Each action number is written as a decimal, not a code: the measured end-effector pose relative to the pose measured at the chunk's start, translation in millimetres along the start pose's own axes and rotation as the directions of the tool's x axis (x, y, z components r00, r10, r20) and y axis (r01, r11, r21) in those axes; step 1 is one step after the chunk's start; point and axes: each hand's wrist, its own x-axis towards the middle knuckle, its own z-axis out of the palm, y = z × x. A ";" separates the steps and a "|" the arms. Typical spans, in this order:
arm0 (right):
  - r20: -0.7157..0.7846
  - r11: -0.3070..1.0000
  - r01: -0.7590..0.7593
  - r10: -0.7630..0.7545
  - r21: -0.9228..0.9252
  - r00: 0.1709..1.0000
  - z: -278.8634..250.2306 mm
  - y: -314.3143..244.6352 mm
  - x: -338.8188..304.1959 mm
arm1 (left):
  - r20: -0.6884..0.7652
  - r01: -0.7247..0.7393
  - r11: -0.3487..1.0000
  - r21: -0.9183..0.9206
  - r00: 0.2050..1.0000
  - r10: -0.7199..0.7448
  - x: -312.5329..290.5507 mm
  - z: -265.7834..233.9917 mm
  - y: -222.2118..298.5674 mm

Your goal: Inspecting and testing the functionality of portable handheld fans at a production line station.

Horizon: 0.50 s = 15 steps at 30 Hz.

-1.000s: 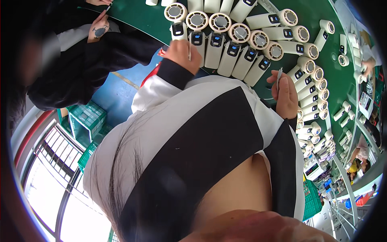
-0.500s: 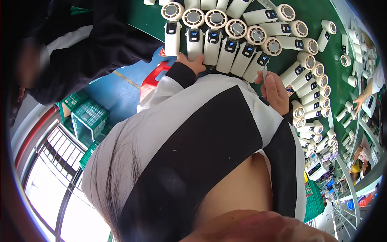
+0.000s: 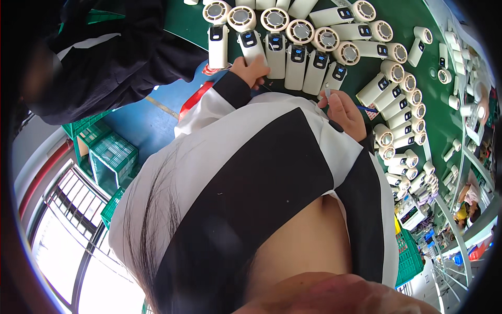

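Note:
On the green table point(image 3: 209, 83), white handheld fans with round heads and small lit displays lie in a curved row. My left hand point(image 3: 251, 70) is closed round the lower end of one white handheld fan point(image 3: 252, 45), second from the left in the front row, which tilts slightly. Close to the lower end of the row's rightmost fan point(image 3: 337, 74), my right hand point(image 3: 345, 114) pinches a small, thin whitish piece point(image 3: 327, 90). Its kind is too small to make out.
More fans point(image 3: 395, 99) line the table's right side, beside a blue pen point(image 3: 366, 109). A person in dark clothes point(image 3: 130, 73) is at my left. Green crates point(image 3: 112, 157) stand on the blue floor, near a red stool point(image 3: 194, 99).
My left hand has moved up onto the second fan, which has shifted and tilted. My right hand has shifted slightly left and down, still pinching the small piece. The whole view has shifted slightly.

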 end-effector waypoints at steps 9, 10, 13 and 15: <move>-0.211 0.991 0.131 -0.120 0.039 0.970 -2.6 -15.0 -2.7 | 0.451 -0.185 0.950 -0.250 0.846 0.283 -60.6 -12.5 61.6; -0.280 0.978 0.201 -0.176 0.062 0.944 -5.0 -21.2 0.6 | 0.508 -0.200 0.943 -0.265 0.803 0.312 -64.4 -8.0 71.1; -0.392 0.855 0.497 -0.409 0.152 0.824 -16.9 -44.2 10.5 | 0.639 -0.235 0.940 -0.247 0.690 0.340 -67.6 12.8 99.4; -0.424 0.779 0.585 -0.461 0.228 0.779 -28.4 -60.0 13.8 | 0.755 -0.262 0.945 -0.197 0.574 0.317 -68.6 29.1 115.9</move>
